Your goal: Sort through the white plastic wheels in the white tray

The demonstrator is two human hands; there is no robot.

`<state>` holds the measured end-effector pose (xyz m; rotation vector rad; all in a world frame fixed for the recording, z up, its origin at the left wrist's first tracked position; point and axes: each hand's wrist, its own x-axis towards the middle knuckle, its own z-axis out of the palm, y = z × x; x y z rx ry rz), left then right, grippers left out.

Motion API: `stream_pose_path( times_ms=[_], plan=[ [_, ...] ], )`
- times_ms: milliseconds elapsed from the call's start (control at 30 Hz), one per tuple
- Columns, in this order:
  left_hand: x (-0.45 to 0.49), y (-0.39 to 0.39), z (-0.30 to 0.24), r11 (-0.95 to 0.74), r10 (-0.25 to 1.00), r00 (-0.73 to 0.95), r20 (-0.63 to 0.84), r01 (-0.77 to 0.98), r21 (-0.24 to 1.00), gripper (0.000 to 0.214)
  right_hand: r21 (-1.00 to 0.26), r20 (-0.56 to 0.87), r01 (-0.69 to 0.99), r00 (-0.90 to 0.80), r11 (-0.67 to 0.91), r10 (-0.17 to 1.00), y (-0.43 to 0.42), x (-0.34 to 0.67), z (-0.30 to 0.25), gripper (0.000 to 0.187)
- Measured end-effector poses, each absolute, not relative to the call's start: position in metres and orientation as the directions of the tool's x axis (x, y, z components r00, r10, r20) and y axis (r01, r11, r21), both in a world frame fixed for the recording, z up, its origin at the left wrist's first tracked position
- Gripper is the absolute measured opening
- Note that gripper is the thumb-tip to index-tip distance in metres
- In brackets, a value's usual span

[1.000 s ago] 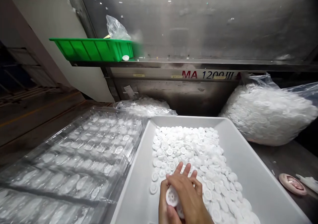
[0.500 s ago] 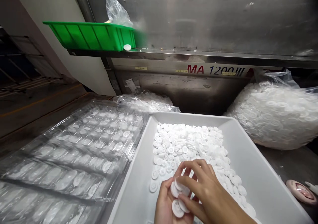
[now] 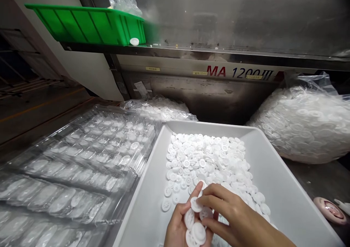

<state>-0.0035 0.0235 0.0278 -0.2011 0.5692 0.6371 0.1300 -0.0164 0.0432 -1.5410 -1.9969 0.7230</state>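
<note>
My left hand (image 3: pixel 177 225) is cupped at the bottom of the view, holding several white plastic discs (image 3: pixel 195 221) with ribbed, spoked faces. My right hand (image 3: pixel 232 212) reaches over them from the right, its fingers pinching a disc (image 3: pixel 205 213) against that stack. Both hands are above the near part of a white plastic tray (image 3: pixel 144 192). A heap of the same discs (image 3: pixel 205 163) fills the tray's middle, directly beyond my fingers. The discs under my palms are hidden.
A clear blister tray (image 3: pixel 73 174) with rows of moulded pockets lies left of the white tray. A full bag of white discs (image 3: pixel 303 126) sits to the right, and a pink round part (image 3: pixel 329 210) lies on the dark surface. A green bin (image 3: pixel 84 24) stands on a steel ledge (image 3: pixel 218 51) above.
My hands have moved slightly up and left, and the stack of discs in my left hand looks slightly larger. The view has tilted down, so the background sits higher.
</note>
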Motion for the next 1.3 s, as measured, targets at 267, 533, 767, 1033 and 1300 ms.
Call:
stream_pose_path(
  times_ms=[267, 533, 767, 1033, 1300],
  plan=[
    [-0.003, 0.015, 0.019, 0.819, 0.526, 0.705, -0.476, -0.570, 0.060, 0.053, -0.670, 0.240, 0.688, -0.153, 0.278, 0.958, -0.014, 0.123, 0.039, 0.012],
    [-0.007, 0.018, 0.013, 0.847, 0.515, 0.706, -0.486, -0.505, 0.164, 0.047, -0.660, 0.159, 0.715, -0.168, 0.231, 0.973, -0.018, 0.129, 0.050, 0.015],
    [-0.005, 0.021, 0.007, 0.807, 0.557, 0.659, -0.506, -0.573, 0.144, 0.054, -0.660, -0.013, 0.740, -0.182, 0.128, 0.983, -0.018, 0.141, 0.066, 0.029],
    [-0.007, 0.023, 0.023, 0.813, 0.544, 0.666, -0.511, -0.568, 0.125, 0.056, -0.764, -0.101, 0.645, -0.109, -0.007, 0.989, -0.016, 0.146, 0.057, 0.014],
    [-0.008, 0.022, 0.015, 0.797, 0.550, 0.690, -0.471, -0.603, 0.047, 0.061, -0.780, -0.118, 0.619, 0.000, -0.093, 0.993, -0.015, 0.149, 0.052, 0.010]
  ],
)
